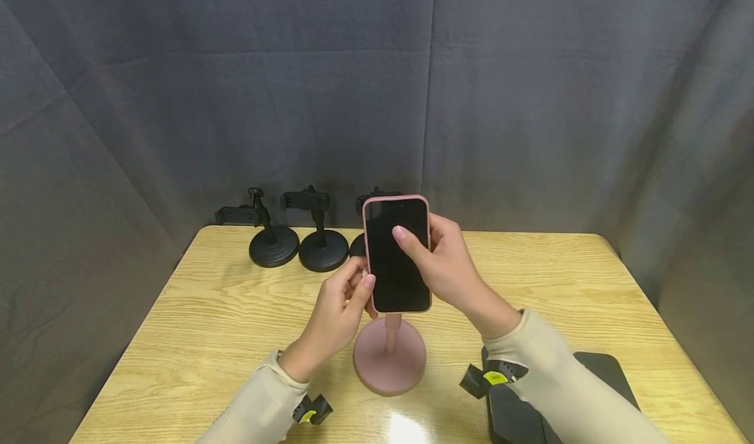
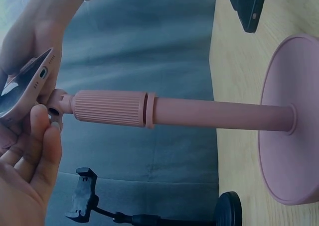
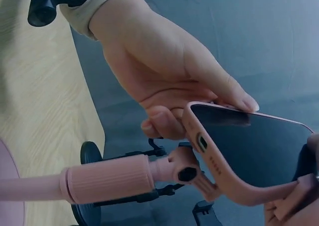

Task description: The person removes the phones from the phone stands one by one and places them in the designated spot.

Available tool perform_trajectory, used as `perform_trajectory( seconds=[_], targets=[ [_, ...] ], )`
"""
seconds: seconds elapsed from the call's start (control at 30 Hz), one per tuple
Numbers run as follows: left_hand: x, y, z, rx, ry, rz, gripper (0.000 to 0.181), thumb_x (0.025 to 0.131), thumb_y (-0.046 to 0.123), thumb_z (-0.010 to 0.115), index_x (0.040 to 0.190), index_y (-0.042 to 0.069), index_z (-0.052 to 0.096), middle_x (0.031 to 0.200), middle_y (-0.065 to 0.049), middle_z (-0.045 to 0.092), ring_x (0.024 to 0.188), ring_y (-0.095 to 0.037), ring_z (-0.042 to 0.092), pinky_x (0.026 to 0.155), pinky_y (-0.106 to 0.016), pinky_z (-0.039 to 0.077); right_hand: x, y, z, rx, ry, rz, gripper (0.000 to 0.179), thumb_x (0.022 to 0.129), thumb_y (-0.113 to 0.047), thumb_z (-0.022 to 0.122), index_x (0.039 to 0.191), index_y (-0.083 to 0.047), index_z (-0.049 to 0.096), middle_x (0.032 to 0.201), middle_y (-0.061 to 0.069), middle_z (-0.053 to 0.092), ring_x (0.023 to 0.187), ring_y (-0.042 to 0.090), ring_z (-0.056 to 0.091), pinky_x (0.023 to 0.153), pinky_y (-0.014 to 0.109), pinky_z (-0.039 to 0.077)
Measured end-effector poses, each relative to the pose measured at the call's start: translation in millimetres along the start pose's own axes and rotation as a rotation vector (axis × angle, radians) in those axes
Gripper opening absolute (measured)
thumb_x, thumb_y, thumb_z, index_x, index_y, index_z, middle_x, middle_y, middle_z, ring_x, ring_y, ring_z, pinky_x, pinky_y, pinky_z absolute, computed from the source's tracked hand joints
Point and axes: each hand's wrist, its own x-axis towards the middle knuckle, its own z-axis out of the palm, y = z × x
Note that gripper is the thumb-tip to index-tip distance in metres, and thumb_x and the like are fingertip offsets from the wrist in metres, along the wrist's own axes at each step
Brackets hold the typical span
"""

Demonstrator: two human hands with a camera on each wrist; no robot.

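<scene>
A phone [image 1: 394, 280] in a pink case, its screen dark, is held upright at the head of a pink phone stand [image 1: 377, 369]. My right hand [image 1: 456, 274] grips the phone from the right, thumb across the screen and fingers behind. At the phone's lower left edge, my left hand [image 1: 332, 313] pinches the stand's holder, part of which is hidden behind the phone. The right wrist view shows a pink clamp end [image 3: 294, 196] against the phone's edge by the left fingers. A ribbed collar [image 2: 109, 106] and a pivot joint [image 2: 60, 102] lie below the holder.
Several black phone stands stand along the back of the wooden table [image 1: 235, 339], including a left one [image 1: 273, 246] and a middle one [image 1: 324, 251]; another is partly behind the phone. A flat black object [image 1: 512, 411] lies under my right forearm. A grey curtain [image 1: 330, 116] hangs behind.
</scene>
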Motion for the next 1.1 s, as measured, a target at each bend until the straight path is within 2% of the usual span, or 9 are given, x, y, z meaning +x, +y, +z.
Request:
perform_trajectory(
  seconds=[0.1,0.2,0.33,0.47,0.57,0.7,0.83,0.93,1.1],
  targets=[
    [-0.2,-0.2,0.4,0.005,0.005,0.0,0.019,0.107,0.008,0.048,0.115,-0.004,0.059,0.064,-0.01,0.054,0.053,-0.008,0.058,0.051,-0.027,0.055,-0.1,4,2,0.024,0.005,-0.031,0.029,0.103,-0.013,0.06,0.122,0.008,0.06,0.102,0.034,0.07,0.078,0.011,0.076,0.069,0.038,0.064],
    [-0.4,-0.5,0.8,0.004,0.009,-0.002,0.018,0.107,0.007,0.048,0.114,-0.004,0.059,0.064,-0.011,0.054,0.053,-0.006,0.058,0.05,-0.027,0.055,-0.6,8,5,0.051,0.019,-0.066,0.033,0.103,-0.017,0.061,0.122,0.01,0.059,0.096,0.016,0.076,0.077,0.01,0.076,0.068,0.036,0.064],
    [-0.3,-0.6,1.8,0.007,0.018,-0.001,0.016,0.106,0.006,0.049,0.113,-0.005,0.059,0.064,-0.01,0.052,0.052,-0.013,0.058,0.051,-0.027,0.055,-1.2,12,7,0.074,0.041,-0.094,0.033,0.103,-0.017,0.06,0.121,0.01,0.059,0.091,-0.013,0.074,0.077,0.01,0.075,0.067,0.036,0.064],
    [0.8,-0.8,3.6,0.019,0.044,0.021,0.014,0.105,0.004,0.05,0.111,-0.004,0.059,0.062,-0.008,0.05,0.051,-0.015,0.056,0.05,-0.026,0.054,-1.2,14,8,0.072,0.055,-0.114,0.032,0.103,-0.017,0.06,0.121,0.009,0.059,0.091,-0.014,0.074,0.076,0.01,0.075,0.067,0.036,0.064],
    [2.8,-1.7,6.0,0.046,0.07,0.057,0.013,0.105,0.003,0.05,0.109,-0.004,0.06,0.061,-0.007,0.049,0.049,-0.008,0.053,0.047,-0.024,0.051,-1.5,14,8,0.072,0.076,-0.119,0.031,0.102,-0.016,0.061,0.12,0.009,0.059,0.092,-0.013,0.074,0.076,0.01,0.075,0.067,0.035,0.064],
    [4.0,-4.7,9.3,0.122,0.106,0.106,0.018,0.107,0.009,0.048,0.109,-0.003,0.06,0.061,-0.006,0.051,0.05,-0.001,0.048,0.045,-0.018,0.045,-2.3,14,9,0.079,0.095,-0.127,0.032,0.102,-0.016,0.062,0.121,0.009,0.058,0.093,-0.013,0.074,0.076,0.009,0.075,0.066,0.035,0.064],
    [3.2,-7.2,12.8,0.166,0.148,0.141,0.026,0.11,0.017,0.043,0.11,-0.001,0.06,0.063,-0.005,0.053,0.051,0.0,0.047,0.044,-0.016,0.042,-2.6,14,9,0.078,0.098,-0.133,0.034,0.102,-0.018,0.063,0.122,0.009,0.058,0.093,-0.013,0.074,0.076,0.01,0.075,0.067,0.035,0.064],
    [3.8,-7.9,15.9,0.185,0.183,0.172,0.032,0.111,0.022,0.039,0.112,-0.002,0.061,0.064,-0.006,0.055,0.051,-0.003,0.049,0.045,-0.016,0.043,-3.0,14,9,0.074,0.109,-0.123,0.032,0.102,-0.016,0.062,0.122,0.009,0.059,0.093,-0.013,0.074,0.076,0.009,0.074,0.067,0.034,0.064],
    [5.0,-6.9,19.1,0.244,0.214,0.202,0.037,0.111,0.025,0.037,0.114,-0.002,0.062,0.085,-0.012,0.069,0.068,-0.013,0.062,0.061,-0.023,0.054,-2.3,13,10,0.088,0.117,-0.104,0.028,0.102,-0.011,0.061,0.12,0.01,0.059,0.091,-0.012,0.074,0.076,0.009,0.075,0.066,0.033,0.063]
  ],
)
